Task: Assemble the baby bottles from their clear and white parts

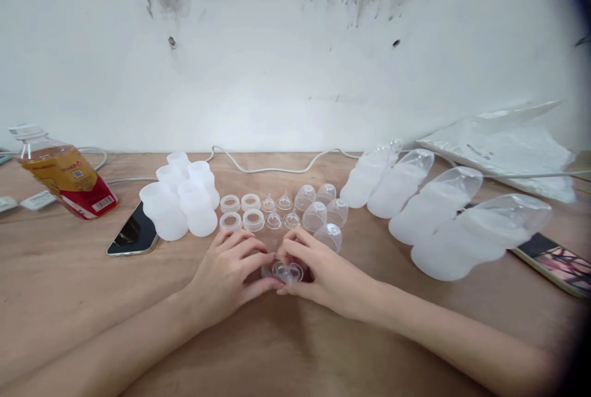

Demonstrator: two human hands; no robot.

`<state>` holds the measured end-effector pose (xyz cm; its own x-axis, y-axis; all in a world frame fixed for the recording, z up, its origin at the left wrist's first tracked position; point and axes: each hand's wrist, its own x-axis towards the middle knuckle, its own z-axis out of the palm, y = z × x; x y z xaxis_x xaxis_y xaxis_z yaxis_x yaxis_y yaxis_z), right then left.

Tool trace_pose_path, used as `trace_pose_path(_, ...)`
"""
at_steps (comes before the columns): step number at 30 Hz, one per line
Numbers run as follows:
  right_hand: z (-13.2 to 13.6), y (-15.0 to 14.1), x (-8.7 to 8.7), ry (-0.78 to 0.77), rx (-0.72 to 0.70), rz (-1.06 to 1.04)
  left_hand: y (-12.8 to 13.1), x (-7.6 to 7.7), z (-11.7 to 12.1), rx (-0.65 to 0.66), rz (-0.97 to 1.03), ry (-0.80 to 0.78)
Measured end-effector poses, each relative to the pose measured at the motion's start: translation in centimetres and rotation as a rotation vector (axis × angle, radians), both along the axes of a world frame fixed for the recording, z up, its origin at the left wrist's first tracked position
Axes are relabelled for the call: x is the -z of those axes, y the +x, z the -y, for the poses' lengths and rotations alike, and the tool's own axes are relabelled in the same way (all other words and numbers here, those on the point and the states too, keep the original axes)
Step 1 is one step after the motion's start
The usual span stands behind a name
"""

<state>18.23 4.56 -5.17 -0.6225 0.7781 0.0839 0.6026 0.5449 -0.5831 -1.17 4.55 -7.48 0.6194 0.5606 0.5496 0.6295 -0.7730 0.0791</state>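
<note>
In front of me, both hands meet over small clear baby-bottle parts. My left hand [234, 268] curls its thumb and fingers around the left side of a clear collar ring [266, 269], mostly hidden by the fingers. A clear bottle nipple [289, 272] lies at the ring, pinched at its rim by my right hand [318, 264]. How far the nipple sits inside the ring I cannot tell. Just beyond my hands are several loose collar rings [230, 221], several clear nipples [292, 220] and several domed clear caps [314, 216].
Frosted bottle bodies [165, 212] stand at the left beside a phone [133, 234] and a drink bottle [76, 178]. Capped baby bottles [455, 243] lie along the right, near another phone [556, 261] and a plastic bag [498, 144]. A white cable [272, 170] runs along the wall.
</note>
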Motion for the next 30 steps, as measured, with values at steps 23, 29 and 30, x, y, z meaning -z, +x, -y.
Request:
trace_pose_path(23,-0.9,-2.6,-0.5,0.219,0.263,0.459,-0.3,-0.2,-0.6,-0.251,-0.195,0.142)
trace_pose_path(29,0.2,-2.1,-2.3,0.202,0.283,0.467,-0.4,-0.2,-0.4,-0.220,-0.180,0.137)
trace_pose_path(30,0.3,-1.6,-3.2,0.214,0.283,0.450,-0.4,-0.2,-0.4,-0.204,-0.175,0.141)
